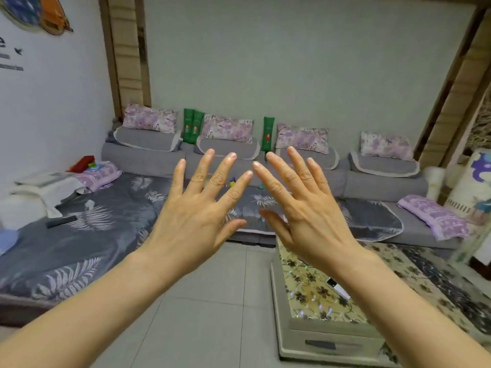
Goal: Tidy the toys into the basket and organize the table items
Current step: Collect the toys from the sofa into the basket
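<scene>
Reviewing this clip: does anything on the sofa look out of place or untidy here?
Yes. Small colourful toys lie loose on the sofa seat behind the raised, empty left hand and right hand. A dark remote also lies loose on the seat at left.

head view | faces forward — slightly down | near hands, sofa far

I see my left hand and right hand raised with fingers spread, empty, before the grey sofa; floral table lower right
</scene>
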A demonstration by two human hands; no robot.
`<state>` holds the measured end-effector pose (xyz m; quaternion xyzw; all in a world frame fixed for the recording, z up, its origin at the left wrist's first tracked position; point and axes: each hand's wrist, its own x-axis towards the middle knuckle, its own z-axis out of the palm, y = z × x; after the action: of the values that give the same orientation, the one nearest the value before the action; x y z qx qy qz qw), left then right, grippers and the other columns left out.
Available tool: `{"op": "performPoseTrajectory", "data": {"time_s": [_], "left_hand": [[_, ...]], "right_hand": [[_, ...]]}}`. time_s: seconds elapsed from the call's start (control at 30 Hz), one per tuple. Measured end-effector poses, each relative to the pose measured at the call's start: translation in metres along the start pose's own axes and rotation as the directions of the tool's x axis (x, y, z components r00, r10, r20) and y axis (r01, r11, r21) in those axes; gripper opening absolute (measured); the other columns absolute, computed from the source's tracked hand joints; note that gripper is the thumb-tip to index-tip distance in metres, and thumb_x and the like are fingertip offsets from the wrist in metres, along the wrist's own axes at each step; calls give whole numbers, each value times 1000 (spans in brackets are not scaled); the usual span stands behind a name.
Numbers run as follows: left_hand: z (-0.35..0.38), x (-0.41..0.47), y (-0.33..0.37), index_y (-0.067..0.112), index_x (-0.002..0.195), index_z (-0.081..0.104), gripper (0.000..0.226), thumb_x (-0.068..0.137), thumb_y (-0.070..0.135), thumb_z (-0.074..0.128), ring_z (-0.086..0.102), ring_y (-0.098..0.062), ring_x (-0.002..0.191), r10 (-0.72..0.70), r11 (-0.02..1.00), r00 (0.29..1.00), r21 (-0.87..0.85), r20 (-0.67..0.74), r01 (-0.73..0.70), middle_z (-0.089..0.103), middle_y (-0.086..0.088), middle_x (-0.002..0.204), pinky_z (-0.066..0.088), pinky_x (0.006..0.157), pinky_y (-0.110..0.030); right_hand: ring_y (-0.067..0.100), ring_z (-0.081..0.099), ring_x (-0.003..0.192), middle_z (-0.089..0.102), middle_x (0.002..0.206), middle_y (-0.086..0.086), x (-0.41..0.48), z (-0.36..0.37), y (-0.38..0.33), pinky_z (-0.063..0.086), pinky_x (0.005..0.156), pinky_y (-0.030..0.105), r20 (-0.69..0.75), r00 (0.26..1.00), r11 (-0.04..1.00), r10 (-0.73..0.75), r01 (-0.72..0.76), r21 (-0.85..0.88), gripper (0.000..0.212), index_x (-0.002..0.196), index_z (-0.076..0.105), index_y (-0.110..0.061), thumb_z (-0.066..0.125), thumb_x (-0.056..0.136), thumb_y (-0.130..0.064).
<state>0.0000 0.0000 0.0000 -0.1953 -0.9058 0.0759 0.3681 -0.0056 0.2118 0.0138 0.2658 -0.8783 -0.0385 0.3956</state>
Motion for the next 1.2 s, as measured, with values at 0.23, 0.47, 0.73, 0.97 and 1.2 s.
{"op": "performPoseTrajectory", "data": {"time_s": [0.23,0.47,0.73,0.97,1.2], "left_hand": [[23,0,13,25,150,11,72,89,61,25,2,-34,146,-3,998,1000,66,19,1,6,-8,159,14,111,-63],[67,28,-16,24,150,16,72,89,61,25,1,-34,146,-26,996,999,87,43,22,4,-7,159,15,111,-64],[170,88,-93,22,148,19,72,89,60,33,1,-34,146,-26,994,998,110,51,20,4,-7,159,13,111,-63],[257,175,-194,26,150,12,75,87,66,28,5,-35,146,19,992,997,120,69,-27,7,-7,159,15,110,-65],[355,247,-263,27,151,7,77,87,68,24,2,-35,146,4,994,997,108,77,-12,3,-7,159,14,111,-63]], "right_hand": [[28,2,148,14,160,2,-10,30,7,13,117,52,58,998,1000,-19,18,17,66,152,14,-26,44,97,-45],[28,1,148,13,160,2,25,79,15,13,117,52,45,998,996,-49,45,75,65,152,16,-26,43,96,-44],[30,4,148,16,159,3,115,192,27,15,117,52,36,996,994,-78,75,80,67,152,19,-25,46,95,-46],[29,1,148,10,160,1,225,289,53,14,117,52,46,997,997,-55,52,63,70,152,14,-27,48,94,-46],[29,1,148,10,160,1,310,400,86,15,116,53,65,997,995,-32,26,98,70,152,12,-25,46,95,-46]]}}
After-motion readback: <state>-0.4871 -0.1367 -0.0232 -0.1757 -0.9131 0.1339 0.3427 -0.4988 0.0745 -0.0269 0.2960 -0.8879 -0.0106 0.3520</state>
